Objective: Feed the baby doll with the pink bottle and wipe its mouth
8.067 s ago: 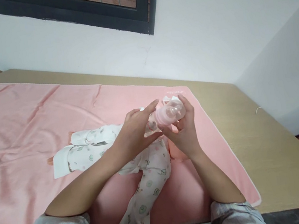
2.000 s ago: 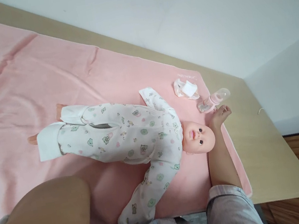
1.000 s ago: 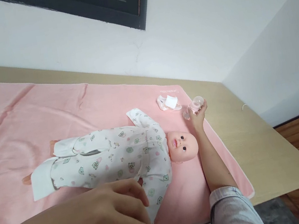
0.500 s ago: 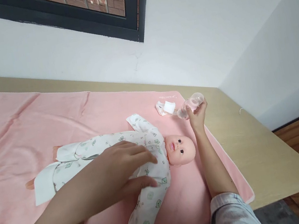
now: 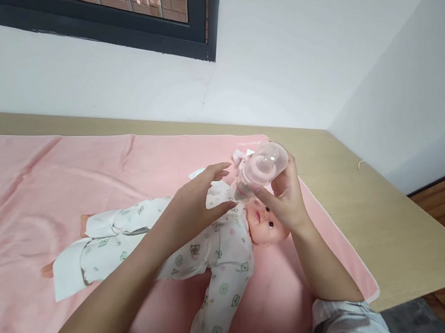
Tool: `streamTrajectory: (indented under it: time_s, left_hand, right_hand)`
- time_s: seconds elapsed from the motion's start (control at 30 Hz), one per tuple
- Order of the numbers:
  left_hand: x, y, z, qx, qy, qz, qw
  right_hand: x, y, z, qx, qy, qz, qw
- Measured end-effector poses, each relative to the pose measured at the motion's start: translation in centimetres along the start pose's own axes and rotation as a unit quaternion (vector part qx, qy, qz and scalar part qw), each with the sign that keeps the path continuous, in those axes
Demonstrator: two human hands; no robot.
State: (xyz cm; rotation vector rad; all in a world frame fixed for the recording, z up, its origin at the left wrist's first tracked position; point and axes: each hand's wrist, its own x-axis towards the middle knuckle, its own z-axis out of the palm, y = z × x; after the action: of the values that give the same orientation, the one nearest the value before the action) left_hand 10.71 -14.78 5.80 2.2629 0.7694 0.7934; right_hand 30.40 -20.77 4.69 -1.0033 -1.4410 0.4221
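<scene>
Over the head of a bald plastic baby doll (image 5: 216, 247) in white pyjamas printed with small green and pink figures, your right hand (image 5: 288, 198) holds a clear and pink plastic baby bottle (image 5: 260, 167). Your right fingers and thumb are closed around its upper part. The bottle is tilted: its rounded clear cap points up and away from the doll's feet, while its base slants down towards the doll's neck and shoulder.

Your left hand (image 5: 196, 200) hovers over the doll's chest. Its fingers and thumb are spread wide in a C shape, facing the bottle's base; the tips are just beside it, and this angle cannot tell you whether any of them touch.

The doll lies on its back, feet towards your left and head towards your right. Its nearer sleeve stretches towards you. Under the doll spreads a soft pink blanket (image 5: 34, 192) with a pale edge, wrinkled past the doll's feet. On the far side of the doll's head sits a small crumpled clear and white packet (image 5: 239, 156), partly hidden behind the bottle.

To the right of the doll's head you have the pale wooden table (image 5: 370, 210) showing past the blanket. Beyond the doll rises a smooth white wall (image 5: 273, 61) with a dark-framed window (image 5: 149, 36), bars and brick behind its glass.
</scene>
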Motion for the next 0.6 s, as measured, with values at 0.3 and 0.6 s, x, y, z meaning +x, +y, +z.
streamTrajectory:
  time_s: [0.3, 0.6]
  left_hand:
    - [0.1, 1.4, 1.4, 0.001, 0.067, 0.0, 0.998]
    - [0.1, 0.8, 1.9, 0.043, 0.085, 0.003, 0.995]
  right_hand:
    - [-1.8, 0.0, 3.1, 0.031, 0.012, 0.031, 0.999]
    - [-2.2, 0.4, 3.7, 0.062, 0.007, 0.078, 0.995]
